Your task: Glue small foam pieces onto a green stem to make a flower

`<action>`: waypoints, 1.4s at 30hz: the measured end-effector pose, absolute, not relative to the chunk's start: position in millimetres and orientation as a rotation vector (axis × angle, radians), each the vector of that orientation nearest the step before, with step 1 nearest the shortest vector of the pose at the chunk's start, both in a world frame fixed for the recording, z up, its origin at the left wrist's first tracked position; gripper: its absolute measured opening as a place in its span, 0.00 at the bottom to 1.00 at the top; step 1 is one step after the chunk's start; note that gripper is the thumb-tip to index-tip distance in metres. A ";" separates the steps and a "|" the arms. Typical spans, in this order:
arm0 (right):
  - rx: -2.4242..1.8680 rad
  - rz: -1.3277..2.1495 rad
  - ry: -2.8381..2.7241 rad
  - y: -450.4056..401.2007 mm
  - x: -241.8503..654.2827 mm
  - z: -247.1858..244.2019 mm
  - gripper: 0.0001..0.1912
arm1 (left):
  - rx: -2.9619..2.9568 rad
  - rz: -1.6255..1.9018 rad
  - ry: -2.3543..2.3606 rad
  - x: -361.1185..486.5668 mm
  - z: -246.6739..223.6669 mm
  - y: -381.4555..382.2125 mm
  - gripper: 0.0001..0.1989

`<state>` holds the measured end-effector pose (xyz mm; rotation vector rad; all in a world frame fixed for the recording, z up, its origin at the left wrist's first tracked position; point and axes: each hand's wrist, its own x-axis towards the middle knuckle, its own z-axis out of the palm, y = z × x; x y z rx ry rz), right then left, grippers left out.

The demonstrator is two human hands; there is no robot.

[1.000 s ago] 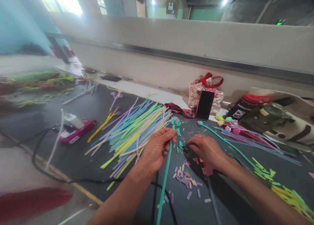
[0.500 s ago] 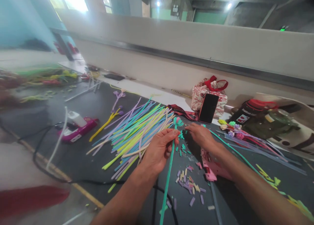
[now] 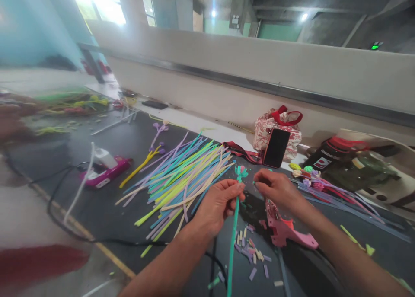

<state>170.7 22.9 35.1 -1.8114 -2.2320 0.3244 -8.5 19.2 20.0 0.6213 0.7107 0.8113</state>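
My left hand (image 3: 223, 202) pinches a teal chenille stem (image 3: 232, 245) just below its top, where short teal pieces form a small flower (image 3: 241, 172) with a pink centre. The stem hangs down toward the table's front. Just right of the flower, apart from it, my right hand (image 3: 275, 188) is closed, thumb and finger pinched on what looks like a tiny teal piece. Below my right forearm lies a pink glue gun (image 3: 285, 232). Cut lilac and cream pieces (image 3: 249, 249) are scattered between my forearms.
A heap of long coloured chenille stems (image 3: 184, 176) lies left of my hands. Finished flower stems (image 3: 313, 178) rest at the right, near a phone (image 3: 276, 148), a patterned bag (image 3: 262, 130) and a black bottle (image 3: 327, 154). A magenta power strip (image 3: 110, 174) and black cable (image 3: 123, 241) are at left.
The view has shifted slightly. My right hand has drawn its fingers together into a pinch beside the flower. My left hand still holds the teal stem.
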 end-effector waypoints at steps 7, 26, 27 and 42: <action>-1.554 0.616 -1.867 -28.6 157.3 50.3 0.07 | 0.615 0.711 0.648 2.7 13.9 7.0 0.12; -1.562 1.065 -1.391 -29.6 145.6 47.6 0.08 | 0.665 0.653 0.629 0.9 11.8 4.6 0.13; -1.541 1.138 -1.346 -29.3 146.3 47.3 0.09 | 0.675 0.645 0.622 0.9 10.5 4.8 0.13; -1.529 1.003 -1.308 -34.4 162.6 46.5 0.12 | 0.669 0.661 0.619 2.1 11.8 6.4 0.13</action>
